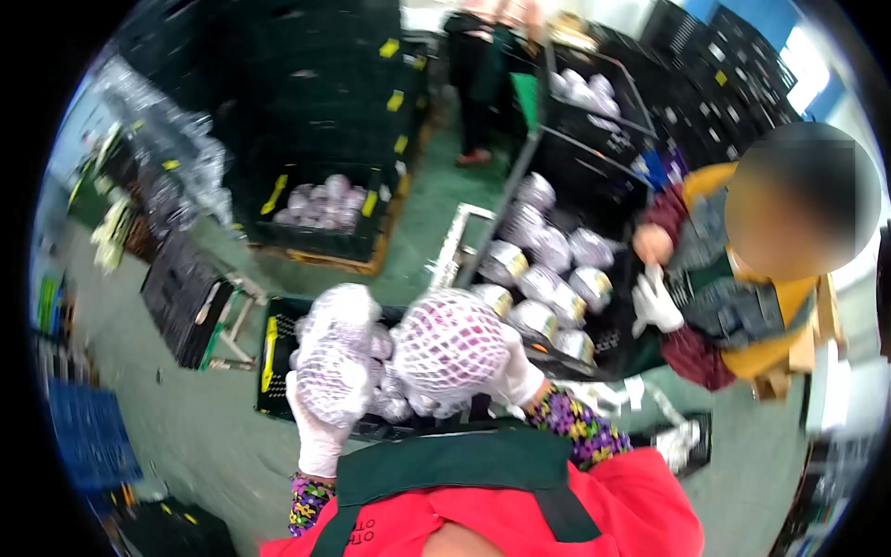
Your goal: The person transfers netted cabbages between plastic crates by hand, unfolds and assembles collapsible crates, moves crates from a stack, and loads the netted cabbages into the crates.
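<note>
Here the left hand (pixel 317 441) has its fingers curled round a white netted bundle (pixel 336 357), while the right hand (pixel 520 373) grips a purple netted ball (pixel 452 342), both above the dark crate (pixel 275 401)!

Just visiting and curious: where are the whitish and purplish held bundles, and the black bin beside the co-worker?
Whitish netted bundle (pixel 336 357): head view, its netted middle.
Purplish netted bundle (pixel 450 342): head view, its netted middle.
Black bin (pixel 592 183): head view, bare inner wall.

Left fingers (pixel 295 397) gripping, right fingers (pixel 513 347) gripping, gloved
</note>
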Demonstrator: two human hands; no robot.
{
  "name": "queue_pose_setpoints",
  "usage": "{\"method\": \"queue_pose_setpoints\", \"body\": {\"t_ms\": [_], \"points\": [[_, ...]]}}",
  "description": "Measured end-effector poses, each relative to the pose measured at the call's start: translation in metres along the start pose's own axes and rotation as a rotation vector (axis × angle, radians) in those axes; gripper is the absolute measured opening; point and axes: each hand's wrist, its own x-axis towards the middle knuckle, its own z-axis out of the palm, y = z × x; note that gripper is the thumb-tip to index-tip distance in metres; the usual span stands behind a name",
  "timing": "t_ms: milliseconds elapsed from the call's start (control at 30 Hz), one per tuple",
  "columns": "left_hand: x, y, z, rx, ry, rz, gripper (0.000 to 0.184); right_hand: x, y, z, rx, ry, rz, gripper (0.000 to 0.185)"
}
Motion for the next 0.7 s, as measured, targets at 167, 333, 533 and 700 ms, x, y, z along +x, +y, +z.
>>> {"method": "queue_pose_setpoints", "body": {"t_ms": [167,333,533,700], "points": [[0.010,-0.030,-0.002,-0.001,0.058,0.016,0.071,-0.009,-0.025,-0.025,0.012,-0.132,-0.041,0.077],[0.017,-0.037,0.007,0.004,0.156,0.055,0.082,-0.012,-0.047,-0.022,-0.118,-0.099,-0.073,0.084],[0.011,-0.041,0.018,0.098,0.182,0.078,0.086,0.033,-0.107,-0.022,0.018,-0.055,-0.234,0.063],[0.001,-0.041,0.027,-0.224,0.334,-0.019,0.068,0.099,-0.214,-0.089,0.104,0.067,-0.281,0.065]]}}
